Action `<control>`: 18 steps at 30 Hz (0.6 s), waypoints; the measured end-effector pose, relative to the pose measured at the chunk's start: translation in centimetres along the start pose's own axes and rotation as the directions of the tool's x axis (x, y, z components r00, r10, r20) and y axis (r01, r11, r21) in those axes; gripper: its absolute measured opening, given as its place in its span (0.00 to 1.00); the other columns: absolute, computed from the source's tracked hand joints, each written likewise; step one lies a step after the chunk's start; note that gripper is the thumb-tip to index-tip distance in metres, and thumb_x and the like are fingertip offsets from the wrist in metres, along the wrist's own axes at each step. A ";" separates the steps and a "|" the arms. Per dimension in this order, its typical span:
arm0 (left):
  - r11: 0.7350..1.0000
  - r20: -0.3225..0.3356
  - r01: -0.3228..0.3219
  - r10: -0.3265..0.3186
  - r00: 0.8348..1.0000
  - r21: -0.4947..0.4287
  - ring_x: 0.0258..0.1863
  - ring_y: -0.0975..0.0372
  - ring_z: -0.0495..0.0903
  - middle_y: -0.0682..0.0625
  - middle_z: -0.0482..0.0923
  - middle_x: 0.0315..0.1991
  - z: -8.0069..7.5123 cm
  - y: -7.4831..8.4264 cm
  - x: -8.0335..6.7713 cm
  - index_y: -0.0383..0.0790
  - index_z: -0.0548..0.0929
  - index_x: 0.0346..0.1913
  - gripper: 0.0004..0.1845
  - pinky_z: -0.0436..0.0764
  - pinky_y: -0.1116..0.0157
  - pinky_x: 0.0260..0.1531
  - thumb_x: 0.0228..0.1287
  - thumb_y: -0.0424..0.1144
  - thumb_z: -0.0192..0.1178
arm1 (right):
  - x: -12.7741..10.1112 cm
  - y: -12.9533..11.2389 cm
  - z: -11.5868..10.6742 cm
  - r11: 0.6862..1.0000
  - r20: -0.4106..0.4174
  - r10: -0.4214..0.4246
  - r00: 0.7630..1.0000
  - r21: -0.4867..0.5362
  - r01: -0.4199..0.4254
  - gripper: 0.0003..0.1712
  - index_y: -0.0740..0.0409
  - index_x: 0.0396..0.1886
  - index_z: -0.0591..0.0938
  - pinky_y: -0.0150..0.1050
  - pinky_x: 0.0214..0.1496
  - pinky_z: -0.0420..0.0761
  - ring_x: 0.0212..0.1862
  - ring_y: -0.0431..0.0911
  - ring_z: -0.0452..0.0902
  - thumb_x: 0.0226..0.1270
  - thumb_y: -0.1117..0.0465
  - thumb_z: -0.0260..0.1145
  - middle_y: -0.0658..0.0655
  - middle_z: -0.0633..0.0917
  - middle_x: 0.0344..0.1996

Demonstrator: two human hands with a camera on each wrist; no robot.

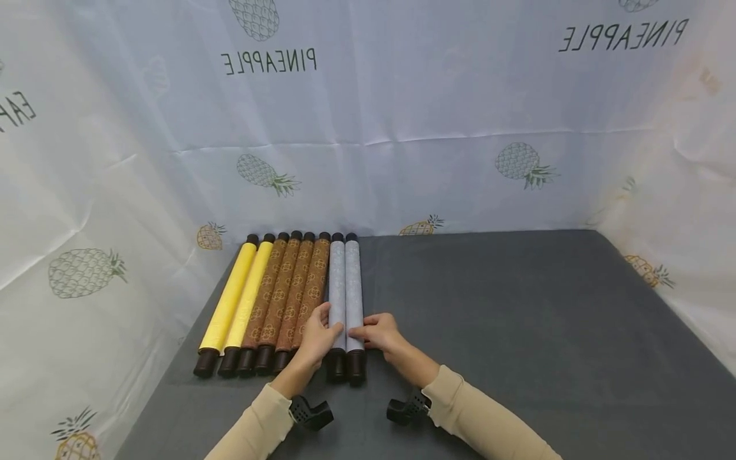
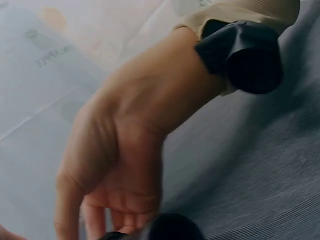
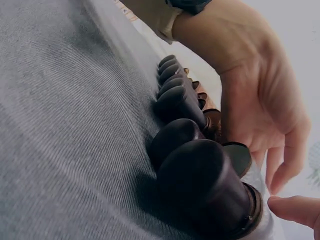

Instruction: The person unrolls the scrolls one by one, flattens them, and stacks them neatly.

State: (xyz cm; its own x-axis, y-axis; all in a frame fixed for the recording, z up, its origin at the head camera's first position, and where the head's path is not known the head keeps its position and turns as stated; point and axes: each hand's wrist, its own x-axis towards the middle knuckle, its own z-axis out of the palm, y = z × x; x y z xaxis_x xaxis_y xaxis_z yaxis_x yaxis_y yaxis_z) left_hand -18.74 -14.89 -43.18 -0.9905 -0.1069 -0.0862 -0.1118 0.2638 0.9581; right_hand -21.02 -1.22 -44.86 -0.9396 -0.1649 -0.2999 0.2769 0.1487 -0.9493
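Pale grey-blue patterned paper rolls with dark brown end caps (image 1: pixel 345 291) are lying lengthwise away from the person; left hand (image 1: pixel 318 337) and right hand (image 1: pixel 379 333) are resting on them, fingers relaxed, right of the brown patterned rolls (image 1: pixel 292 291).

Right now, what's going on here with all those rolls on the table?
A person has both hands on a row of eight rolled scrolls lying side by side on a grey table. From their left: two yellow scrolls, four brown patterned scrolls and two pale blue scrolls, all with dark end caps. The left hand and the right hand rest on the near ends of the pale blue pair. A pineapple-print sheet hangs behind.
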 end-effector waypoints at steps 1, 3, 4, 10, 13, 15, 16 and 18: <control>1.000 0.000 0.008 -0.008 1.000 -0.015 0.70 0.36 0.59 0.23 0.56 0.70 0.2 0.0 0.0 0.23 0.55 0.70 0.35 0.65 0.43 0.67 0.59 0.25 0.53 | 0.0 0.1 -0.2 1.000 -0.007 -0.006 1.000 -0.011 0.006 0.29 0.80 0.53 0.76 0.42 0.41 0.86 0.42 0.54 0.86 0.53 0.66 0.72 0.73 0.83 0.47; 0.999 -0.015 0.015 -0.016 1.000 -0.033 0.70 0.36 0.60 0.24 0.57 0.70 0.7 -0.2 -0.1 0.24 0.55 0.70 0.36 0.66 0.43 0.67 0.59 0.24 0.54 | -0.1 0.1 -0.5 1.000 -0.015 -0.013 1.000 -0.023 0.012 0.29 0.80 0.52 0.76 0.42 0.40 0.86 0.41 0.54 0.86 0.53 0.67 0.72 0.74 0.83 0.47; 0.999 -0.023 0.017 -0.019 1.000 -0.045 0.70 0.36 0.60 0.24 0.57 0.70 0.9 -0.4 -0.1 0.24 0.55 0.71 0.37 0.67 0.44 0.66 0.58 0.24 0.55 | -0.1 0.2 -0.7 1.000 -0.017 -0.007 1.000 -0.023 0.007 0.30 0.80 0.53 0.76 0.42 0.40 0.86 0.41 0.54 0.86 0.53 0.67 0.72 0.74 0.82 0.47; 0.990 -0.043 0.010 -0.016 0.999 -0.143 0.72 0.38 0.59 0.25 0.56 0.71 2.3 -1.3 -0.2 0.24 0.55 0.71 0.38 0.65 0.45 0.68 0.57 0.22 0.57 | -0.5 0.4 -1.8 0.998 -0.019 0.018 1.000 -0.055 -0.019 0.33 0.82 0.55 0.73 0.43 0.41 0.86 0.41 0.53 0.85 0.52 0.67 0.73 0.74 0.80 0.49; 0.982 -0.022 0.012 -0.017 1.000 -0.186 0.72 0.39 0.57 0.26 0.55 0.71 2.7 -1.4 -0.4 0.24 0.56 0.71 0.39 0.64 0.46 0.69 0.57 0.22 0.59 | -0.7 0.4 -2.6 0.997 -0.018 0.018 1.000 -0.078 -0.020 0.33 0.82 0.55 0.73 0.43 0.41 0.86 0.42 0.54 0.85 0.52 0.68 0.73 0.75 0.80 0.49; 0.977 -0.015 0.015 -0.019 1.000 -0.213 0.72 0.39 0.58 0.26 0.56 0.71 3.0 -1.5 -0.4 0.24 0.57 0.71 0.39 0.63 0.47 0.70 0.57 0.22 0.60 | -0.9 0.4 -3.2 0.996 -0.020 0.015 1.000 -0.087 -0.016 0.32 0.83 0.55 0.73 0.44 0.41 0.86 0.41 0.55 0.85 0.52 0.68 0.73 0.75 0.81 0.48; 0.975 -0.013 0.020 -0.024 1.000 -0.223 0.73 0.40 0.58 0.27 0.56 0.71 3.2 -1.5 -0.5 0.25 0.57 0.71 0.39 0.64 0.47 0.70 0.57 0.22 0.61 | -1.0 0.4 -3.5 0.995 -0.019 0.012 1.000 -0.095 -0.014 0.32 0.83 0.55 0.73 0.44 0.41 0.86 0.42 0.55 0.85 0.52 0.69 0.72 0.75 0.81 0.48; 0.970 -0.013 0.025 -0.029 0.999 -0.242 0.72 0.41 0.59 0.28 0.58 0.71 3.6 -1.6 -0.5 0.25 0.58 0.71 0.39 0.64 0.48 0.70 0.56 0.22 0.62 | -1.1 0.4 -4.2 0.994 -0.022 0.007 1.000 -0.110 -0.010 0.32 0.83 0.54 0.73 0.44 0.42 0.86 0.42 0.56 0.85 0.52 0.69 0.72 0.75 0.82 0.48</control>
State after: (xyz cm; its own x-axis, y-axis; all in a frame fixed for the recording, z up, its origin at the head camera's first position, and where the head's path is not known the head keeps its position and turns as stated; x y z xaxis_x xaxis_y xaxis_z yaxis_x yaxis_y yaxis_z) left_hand -18.37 -11.81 -45.65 -0.9858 -0.1271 -0.1101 -0.1136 0.0211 0.9933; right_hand -20.67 3.09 -44.53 -0.9418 -0.1418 -0.3047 0.2624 0.2563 -0.9303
